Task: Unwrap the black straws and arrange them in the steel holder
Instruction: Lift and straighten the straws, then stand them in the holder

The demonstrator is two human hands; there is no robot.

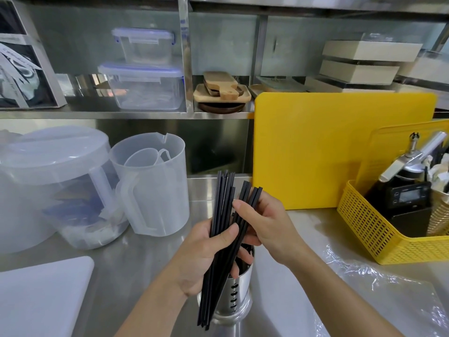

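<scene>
The left hand (201, 259) is gripping a loose bundle of thin black plastic straws (220, 203) over the perforated cylindrical steel holder (243, 283) on the steel table (126, 263), while the right hand (264, 224) is pinching a few apart, probably to feed them in.

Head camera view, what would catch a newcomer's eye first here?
The black straws in mid-frame stand out first: the left hand grips a fanned bundle and the right hand pinches a few more, both just above the steel holder on the counter. Next is the bright yellow cutting board standing upright behind, with a yellow basket to its right. At left stands a clear plastic jug.
</scene>
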